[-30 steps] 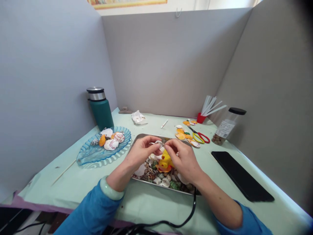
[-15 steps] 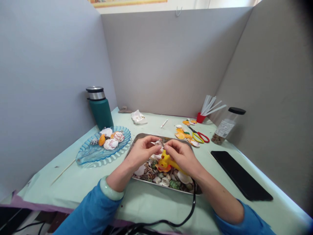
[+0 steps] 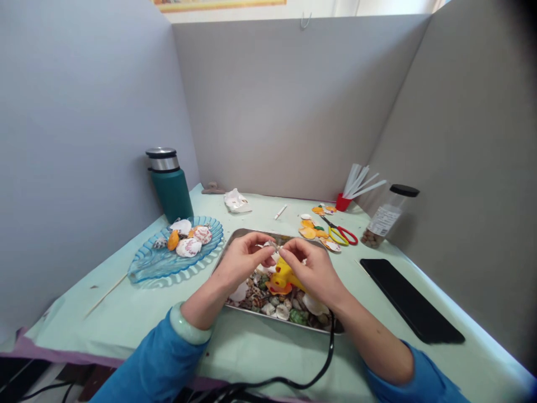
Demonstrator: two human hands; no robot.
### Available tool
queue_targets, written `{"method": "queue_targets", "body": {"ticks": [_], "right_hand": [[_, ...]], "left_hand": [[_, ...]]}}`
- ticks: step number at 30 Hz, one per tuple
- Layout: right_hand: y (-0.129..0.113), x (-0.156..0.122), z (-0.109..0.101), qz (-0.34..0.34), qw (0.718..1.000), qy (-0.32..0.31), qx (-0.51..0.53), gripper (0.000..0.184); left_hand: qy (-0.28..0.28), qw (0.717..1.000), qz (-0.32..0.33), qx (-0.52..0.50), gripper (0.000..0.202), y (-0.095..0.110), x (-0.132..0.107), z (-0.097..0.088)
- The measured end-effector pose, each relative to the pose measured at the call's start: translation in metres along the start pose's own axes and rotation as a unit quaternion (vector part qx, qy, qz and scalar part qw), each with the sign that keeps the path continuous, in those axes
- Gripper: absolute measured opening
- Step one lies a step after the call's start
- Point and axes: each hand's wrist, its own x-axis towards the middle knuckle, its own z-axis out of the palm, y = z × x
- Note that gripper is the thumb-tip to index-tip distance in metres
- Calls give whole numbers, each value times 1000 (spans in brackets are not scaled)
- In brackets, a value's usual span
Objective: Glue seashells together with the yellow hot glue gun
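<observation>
Both my hands meet over a metal tray (image 3: 230,244) filled with several small seashells. My left hand (image 3: 241,262) pinches a small pale shell (image 3: 272,245) between thumb and fingers. My right hand (image 3: 312,270) is closed too, its fingertips touching the same shell, and a yellow glue gun (image 3: 282,277) sits under its palm with a black cord (image 3: 293,380) trailing toward me. Whether the right hand grips the gun or only the shell is not clear.
A blue glass dish (image 3: 155,263) with scallop shells lies left, a green flask (image 3: 170,184) behind it. Red-and-yellow scissors (image 3: 342,234), orange shells (image 3: 309,230), a red cup of sticks (image 3: 344,200), a jar (image 3: 388,215) and a black phone (image 3: 411,299) are right. Grey partitions enclose the desk.
The hands have barely shifted; the fingertips keep working on the small shell above the tray and the glue gun has tilted slightly.
</observation>
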Motion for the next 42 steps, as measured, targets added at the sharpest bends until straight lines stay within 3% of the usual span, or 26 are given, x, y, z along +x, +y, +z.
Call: {"method": "queue_targets", "body": {"ticks": [3,7,23,34,42], "right_hand": [[-4,-2,0,-69,995,53,-48,17],[-4,-5,0,-115,987,59,-99,16],[-4,-1,-1,-33,999,-15,10,17],[-2,0,-4,5,993,-90,80,18],[-2,1,-5,31,989,-106,93,17]], "left_hand": [[12,1000,-4,-9,31,1,0,1],[9,1000,4,-23,29,2,-1,2],[-24,999,27,-15,29,1,-3,0],[-31,999,21,2,32,1,-3,-1],[-47,999,6,12,33,4,-4,-2]]}}
